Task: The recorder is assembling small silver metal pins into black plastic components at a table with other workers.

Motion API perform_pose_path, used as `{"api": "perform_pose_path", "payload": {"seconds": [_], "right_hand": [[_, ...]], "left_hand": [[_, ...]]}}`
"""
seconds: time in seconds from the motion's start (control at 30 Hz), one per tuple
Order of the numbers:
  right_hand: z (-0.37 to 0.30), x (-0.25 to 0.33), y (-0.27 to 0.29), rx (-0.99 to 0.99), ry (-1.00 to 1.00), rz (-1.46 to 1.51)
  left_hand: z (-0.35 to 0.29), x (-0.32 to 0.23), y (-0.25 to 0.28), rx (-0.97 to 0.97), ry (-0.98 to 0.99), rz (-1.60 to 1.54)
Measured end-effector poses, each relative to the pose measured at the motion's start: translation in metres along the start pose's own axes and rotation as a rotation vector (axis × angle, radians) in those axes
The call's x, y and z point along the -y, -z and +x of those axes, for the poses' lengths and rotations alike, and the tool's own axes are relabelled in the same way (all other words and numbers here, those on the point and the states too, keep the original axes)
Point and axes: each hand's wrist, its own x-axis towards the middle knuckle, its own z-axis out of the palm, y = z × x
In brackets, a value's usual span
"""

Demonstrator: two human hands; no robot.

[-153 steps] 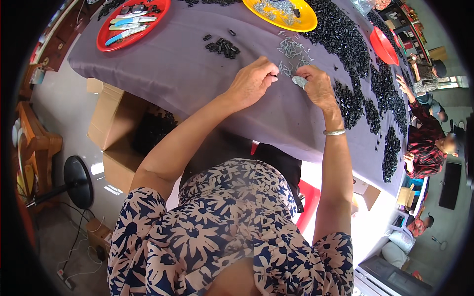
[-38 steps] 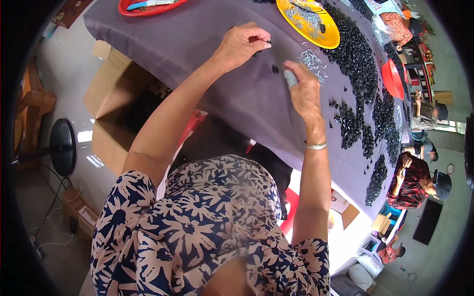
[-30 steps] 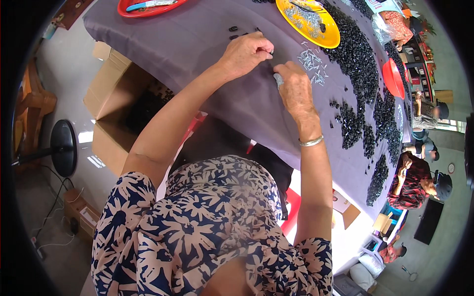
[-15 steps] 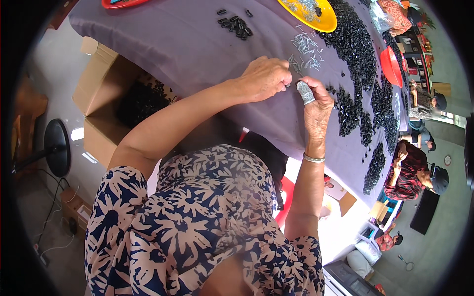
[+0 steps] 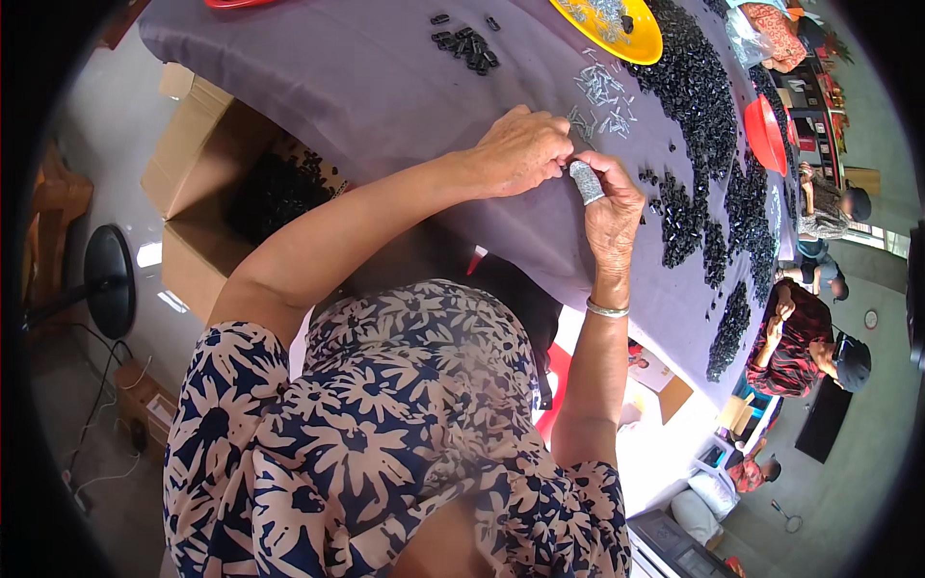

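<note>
While both hands' fingers pinch together, unclear on what, a grey-clothed table [image 5: 385,87] bears black parts [image 5: 708,106].

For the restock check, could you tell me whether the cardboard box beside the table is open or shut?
Open: the cardboard box has its flaps folded outward, exposing dark pieces inside.

Wearing a short-sleeved navy top [image 5: 385,433] printed with cream flowers, both forearms bare. Sporting a thin silver bangle [image 5: 607,309] on the right wrist. Covering one right fingertip, a grey finger cot [image 5: 584,180].
</note>
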Motion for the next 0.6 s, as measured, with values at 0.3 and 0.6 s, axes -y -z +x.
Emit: {"api": "perform_pose_path", "payload": {"seconds": [0.3,0.6], "right_hand": [[-0.001,0.002,-0.003,0.004,0.044,-0.079],[0.0,0.011,-0.007,-0.019,0.072,-0.285]], "left_hand": [[0.001,-0.002,0.002,0.032,0.021,0.013],[0.002,0.001,0.003,0.041,0.008,0.02]]}}
